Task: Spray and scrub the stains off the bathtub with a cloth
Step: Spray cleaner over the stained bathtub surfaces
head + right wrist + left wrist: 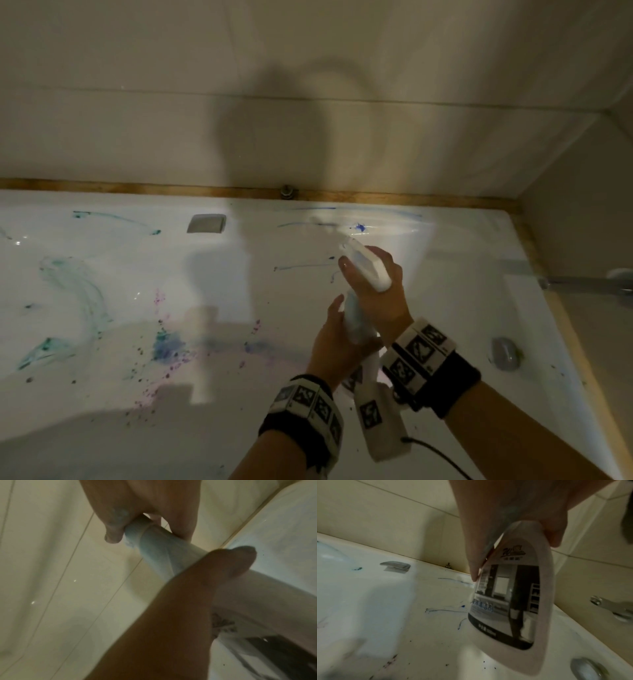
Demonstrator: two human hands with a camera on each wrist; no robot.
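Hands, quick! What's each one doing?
Left hand: grips the white plastic spray bottle at its body.
Right hand: grips the same bottle's sprayer head.

Head camera: looked forward and down over my forearms into the bathtub (137, 291) and up the tiled wall (308, 102). Left wrist camera: sat close beneath my left hand (505, 513), facing the same stained tub side. Right wrist camera: sat closest, angled up past my fingers (115, 520) at the wall.

white bathtub (102, 428), teal, blue, seemingly purple stains (164, 346); white bottle (544, 615).
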